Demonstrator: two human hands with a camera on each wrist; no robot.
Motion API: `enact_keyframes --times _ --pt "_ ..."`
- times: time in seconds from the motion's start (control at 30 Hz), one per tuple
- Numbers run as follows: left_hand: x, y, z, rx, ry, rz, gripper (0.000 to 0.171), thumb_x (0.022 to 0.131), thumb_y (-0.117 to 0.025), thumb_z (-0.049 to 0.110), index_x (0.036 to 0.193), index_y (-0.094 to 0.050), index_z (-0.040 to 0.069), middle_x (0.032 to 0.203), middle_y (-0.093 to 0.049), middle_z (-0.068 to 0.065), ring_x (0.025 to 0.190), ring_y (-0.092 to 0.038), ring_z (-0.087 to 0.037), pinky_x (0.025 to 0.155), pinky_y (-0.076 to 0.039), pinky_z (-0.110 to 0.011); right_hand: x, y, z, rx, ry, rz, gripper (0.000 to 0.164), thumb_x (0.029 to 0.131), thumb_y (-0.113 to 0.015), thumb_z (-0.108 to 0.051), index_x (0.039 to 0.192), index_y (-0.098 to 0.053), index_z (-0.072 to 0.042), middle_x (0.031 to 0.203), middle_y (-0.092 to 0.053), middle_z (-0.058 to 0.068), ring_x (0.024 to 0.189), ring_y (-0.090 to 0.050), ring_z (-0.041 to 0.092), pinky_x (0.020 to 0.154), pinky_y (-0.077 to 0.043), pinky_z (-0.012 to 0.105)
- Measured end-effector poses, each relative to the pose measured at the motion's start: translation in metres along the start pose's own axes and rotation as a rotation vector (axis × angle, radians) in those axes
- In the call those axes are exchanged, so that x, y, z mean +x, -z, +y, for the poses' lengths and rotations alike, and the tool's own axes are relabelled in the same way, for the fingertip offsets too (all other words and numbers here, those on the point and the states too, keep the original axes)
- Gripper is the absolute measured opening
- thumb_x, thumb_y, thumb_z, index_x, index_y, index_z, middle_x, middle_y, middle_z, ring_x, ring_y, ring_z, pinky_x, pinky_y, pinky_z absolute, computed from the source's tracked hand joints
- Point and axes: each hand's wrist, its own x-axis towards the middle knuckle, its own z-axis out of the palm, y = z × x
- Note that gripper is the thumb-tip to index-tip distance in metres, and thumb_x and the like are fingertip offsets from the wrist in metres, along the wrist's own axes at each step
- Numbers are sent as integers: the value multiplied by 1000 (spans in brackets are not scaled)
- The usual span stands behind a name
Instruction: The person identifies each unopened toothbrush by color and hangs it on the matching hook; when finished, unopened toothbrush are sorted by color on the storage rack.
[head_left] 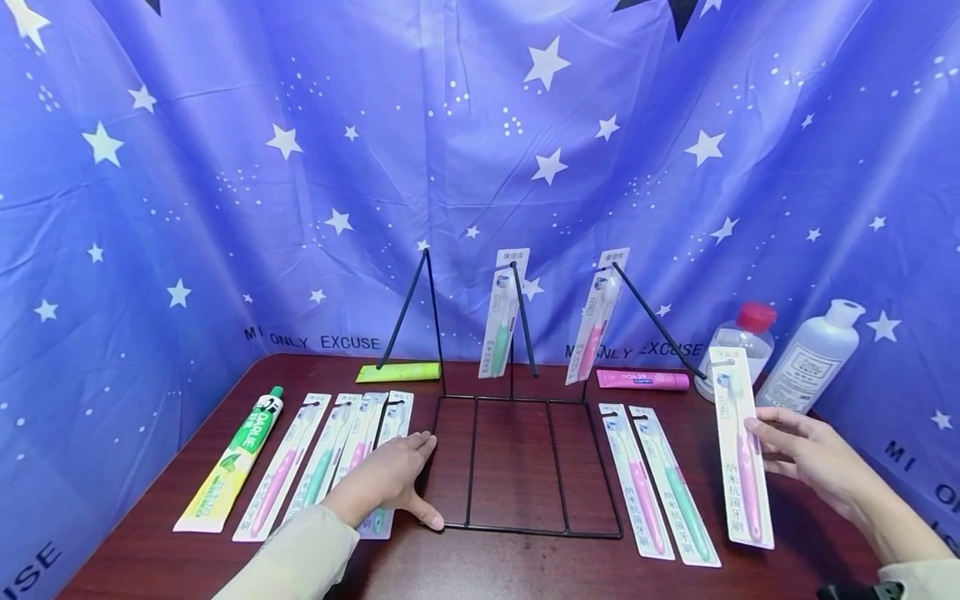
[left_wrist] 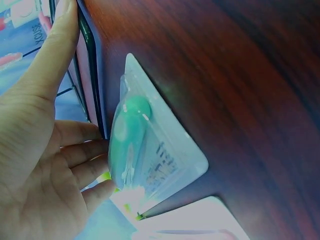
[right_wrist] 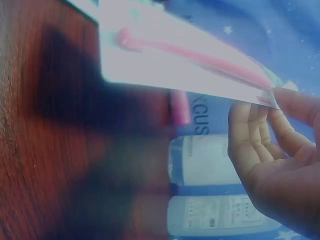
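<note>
- The left hand [head_left: 390, 479] lies flat on the dark wooden table [head_left: 487, 567], fingers straight and gripping nothing; its thumb touches the front left corner of the black wire display rack [head_left: 525, 467], and its fingers rest over the nearest packaged toothbrush, a green one [left_wrist: 145, 155], pressed against the rack's edge wire.
- The right hand [head_left: 813, 454] pinches a pink toothbrush pack [head_left: 741, 446] by its right edge, thumb on front and fingers behind; the card is lifted clear of the table, tilted nearly upright, at the right of the rack.
- Left of the rack, 4 toothbrush packs [head_left: 322, 462] lie side by side, with a green and yellow Darlie toothpaste box [head_left: 232, 462] beyond them at the far left.
- Between the rack and the held pack, 2 more packs [head_left: 660, 492] lie flat, 1 pink and 1 green.
- On the rack's upright hooks hang a green pack [head_left: 501, 321] and a pink pack [head_left: 596, 321].
- Behind the rack lie a lime green tube [head_left: 397, 372] and a pink tube [head_left: 643, 380].
- At the back right stand a red-capped clear bottle [head_left: 738, 342] and a white-capped bottle [head_left: 813, 354], against the star-printed blue cloth [head_left: 225, 167].
</note>
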Motion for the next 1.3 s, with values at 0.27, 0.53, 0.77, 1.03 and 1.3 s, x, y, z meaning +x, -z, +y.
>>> enact_keyframes --times 0.27,0.53,0.77,1.03,1.3 --pt "0 1 0 -5 -8 1 118 49 -69 70 132 -39 -9 135 -40 -23 124 -38 -34 101 -32 -42 -15 -13 -14 80 190 -60 25 95 -39 0 112 -56 -9 98 -62 1 85 -62 15 71 -53 32" --pt "0 -1 -1 7 -3 -3 118 49 -69 70 131 -40 -9 135 -41 -23 124 -38 -34 101 -33 -41 -30 -35 -40 24 368 -77 26 93 -35 11 115 -47 8 101 -61 8 89 -62 17 71 -52 33" --pt "1 -1 -1 -9 10 -15 119 49 -68 71 132 -39 -8 136 -39 -23 125 -37 -34 101 -32 -42 -42 -56 -56 86 537 -221 37 87 -28 24 116 -46 10 102 -60 11 91 -61 19 75 -51 30" --pt "0 -1 1 -3 11 -9 119 48 -68 71 132 -39 -8 136 -40 -22 125 -38 -33 101 -33 -41 -55 -83 -74 -106 597 -201 36 82 -36 26 107 -52 5 89 -62 11 79 -62 20 70 -51 27" --pt "0 -1 0 3 7 -7 118 49 -68 71 132 -39 -8 136 -40 -22 124 -38 -33 101 -33 -41 -53 -104 -81 -143 648 -240 35 81 -37 26 107 -54 9 88 -61 16 78 -63 24 66 -51 30"
